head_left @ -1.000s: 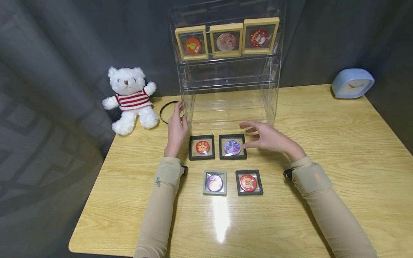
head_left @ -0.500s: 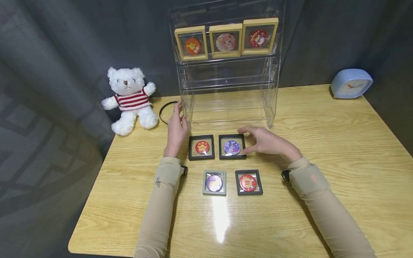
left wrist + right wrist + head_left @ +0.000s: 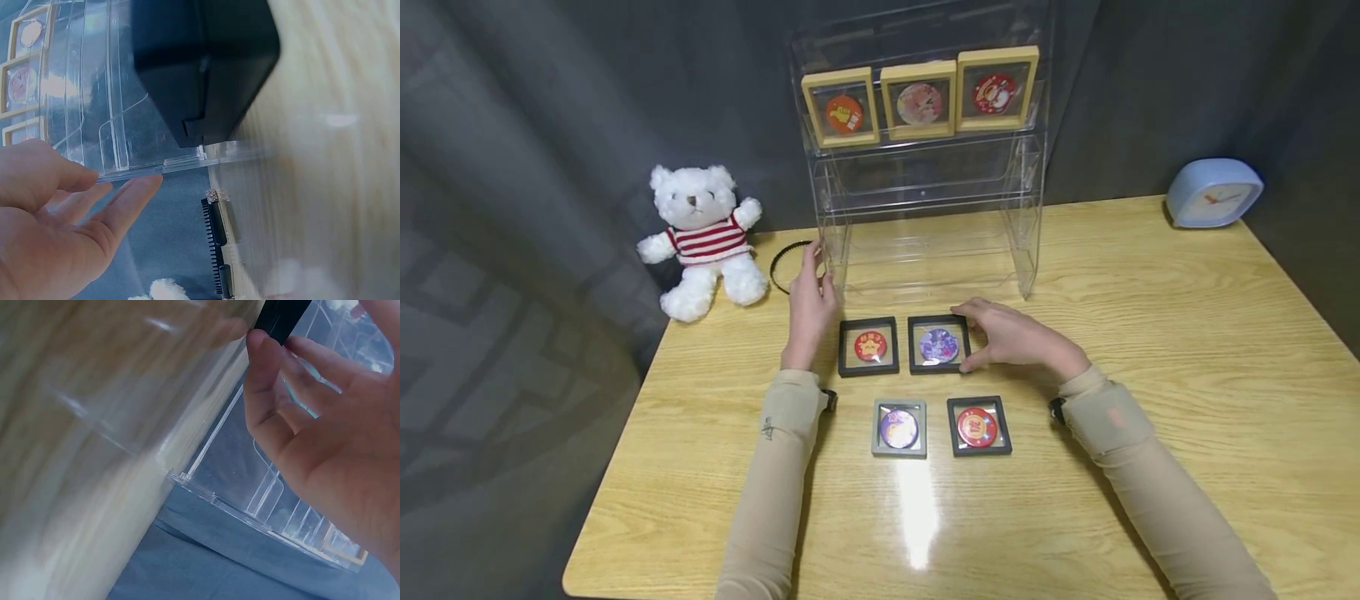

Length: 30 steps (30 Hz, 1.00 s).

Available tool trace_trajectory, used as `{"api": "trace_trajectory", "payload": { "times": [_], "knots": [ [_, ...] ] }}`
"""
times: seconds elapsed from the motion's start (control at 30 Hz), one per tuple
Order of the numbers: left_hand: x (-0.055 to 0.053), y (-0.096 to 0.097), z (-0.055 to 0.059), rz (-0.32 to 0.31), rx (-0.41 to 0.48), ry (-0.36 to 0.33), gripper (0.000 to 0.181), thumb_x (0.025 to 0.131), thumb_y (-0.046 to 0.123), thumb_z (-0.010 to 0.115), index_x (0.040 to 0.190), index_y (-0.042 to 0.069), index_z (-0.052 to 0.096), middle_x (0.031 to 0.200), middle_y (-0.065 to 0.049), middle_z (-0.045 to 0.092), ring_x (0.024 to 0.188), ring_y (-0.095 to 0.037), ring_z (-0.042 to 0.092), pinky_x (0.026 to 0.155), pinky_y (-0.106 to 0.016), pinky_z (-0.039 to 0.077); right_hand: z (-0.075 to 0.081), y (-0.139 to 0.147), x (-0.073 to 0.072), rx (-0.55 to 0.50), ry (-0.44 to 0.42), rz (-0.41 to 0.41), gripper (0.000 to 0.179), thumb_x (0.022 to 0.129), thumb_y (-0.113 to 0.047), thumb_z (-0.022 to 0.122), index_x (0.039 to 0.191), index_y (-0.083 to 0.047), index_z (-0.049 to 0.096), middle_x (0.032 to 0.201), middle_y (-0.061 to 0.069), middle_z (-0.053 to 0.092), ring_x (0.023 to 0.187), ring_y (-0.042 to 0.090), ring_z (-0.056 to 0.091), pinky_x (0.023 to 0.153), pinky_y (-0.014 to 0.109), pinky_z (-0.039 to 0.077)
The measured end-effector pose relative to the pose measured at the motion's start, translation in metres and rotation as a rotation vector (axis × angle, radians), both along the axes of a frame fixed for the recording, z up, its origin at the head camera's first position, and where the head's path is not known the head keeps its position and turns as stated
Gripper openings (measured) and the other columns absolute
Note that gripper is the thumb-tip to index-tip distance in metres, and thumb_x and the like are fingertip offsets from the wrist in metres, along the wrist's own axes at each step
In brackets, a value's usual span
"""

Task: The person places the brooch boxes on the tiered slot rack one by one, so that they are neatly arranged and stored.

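Head view, with detail from both wrist cameras: from the lower right, a tan sleeve [image 3: 1157,500] angled forward and inward to the right hand [image 3: 1018,335], back of the hand uppermost. Thumb at the near right corner and fingertips at the far right corner of a black frame with a purple badge [image 3: 938,345], gripped between them. In the right wrist view, thumb and fingertips meeting on dark frame edging; impossible to tell whether any side of it is raised.

At left, the other sleeve [image 3: 775,483] running almost straight forward to the left hand [image 3: 808,308]. Fingers long and loosely extended, thumb apart from them, tips at the left side of a clear tiered rack [image 3: 922,201]; firmness of contact, cannot tell.

Just left of the gripped frame, a black frame with a red star badge [image 3: 868,347]. Nearer the person, a grey frame [image 3: 899,427] and, to its right, a black frame with a round red badge [image 3: 979,426], all flat on a wooden bench [image 3: 662,467].

On the rack's upper tier, three tan frames [image 3: 919,100] side by side, each with a round badge. Partly behind the left hand, a thin black loop [image 3: 772,271]; further left, a seated white teddy bear [image 3: 697,242] in red stripes. Far right, a light blue clock [image 3: 1216,193]. Behind, a dark curtain [image 3: 550,167].
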<state>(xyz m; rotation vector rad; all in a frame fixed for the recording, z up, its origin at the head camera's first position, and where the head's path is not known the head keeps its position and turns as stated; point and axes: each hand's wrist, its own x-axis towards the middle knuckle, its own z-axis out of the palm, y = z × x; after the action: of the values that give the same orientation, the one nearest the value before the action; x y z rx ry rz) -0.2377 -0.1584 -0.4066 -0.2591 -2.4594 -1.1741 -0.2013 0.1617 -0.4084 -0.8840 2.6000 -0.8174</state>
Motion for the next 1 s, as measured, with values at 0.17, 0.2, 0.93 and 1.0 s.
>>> {"api": "trace_trajectory", "payload": {
  "times": [0.17,0.2,0.93,1.0],
  "knots": [
    [0.0005,0.0007,0.001,0.005,0.004,-0.02,0.057,0.105,-0.013,0.051,0.159,-0.002,0.039,0.155,-0.029,0.052,0.125,-0.049,0.065,0.1,-0.05,0.062,0.0005,-0.0007,0.0003,0.003,0.004,-0.001,0.095,0.082,-0.026,0.096,0.152,0.015,0.046,0.147,0.034,0.051,0.125,0.046,0.059,0.112,0.062,0.049],
    [0.0007,0.0009,0.0012,0.006,0.004,-0.025,0.057,0.105,-0.012,0.05,0.159,-0.002,0.039,0.155,-0.029,0.052,0.125,-0.049,0.065,0.1,-0.05,0.062,0.0001,-0.0009,0.0002,0.004,0.002,-0.004,0.095,0.082,-0.025,0.096,0.152,0.015,0.046,0.148,0.034,0.051,0.127,0.047,0.058,0.113,0.062,0.048],
    [0.0021,0.001,0.0001,0.007,-0.02,0.042,0.055,0.102,-0.016,0.052,0.155,-0.005,0.042,0.15,-0.032,0.054,0.114,-0.053,0.069,0.095,-0.054,0.063,0.008,-0.0063,0.0063,-0.078,-0.056,-0.115,0.1,0.074,-0.016,0.099,0.15,0.015,0.042,0.124,0.027,0.061,0.104,0.037,0.064,0.092,0.051,0.06],
    [0.0031,0.0013,0.0009,0.002,-0.023,0.043,0.056,0.102,-0.016,0.052,0.156,-0.005,0.041,0.151,-0.032,0.054,0.11,-0.052,0.071,0.093,-0.054,0.064,0.0088,-0.0071,0.0065,-0.082,-0.049,-0.125,0.102,0.074,-0.015,0.099,0.151,0.014,0.04,0.123,0.026,0.06,0.099,0.033,0.064,0.088,0.048,0.061]
  ]
}}
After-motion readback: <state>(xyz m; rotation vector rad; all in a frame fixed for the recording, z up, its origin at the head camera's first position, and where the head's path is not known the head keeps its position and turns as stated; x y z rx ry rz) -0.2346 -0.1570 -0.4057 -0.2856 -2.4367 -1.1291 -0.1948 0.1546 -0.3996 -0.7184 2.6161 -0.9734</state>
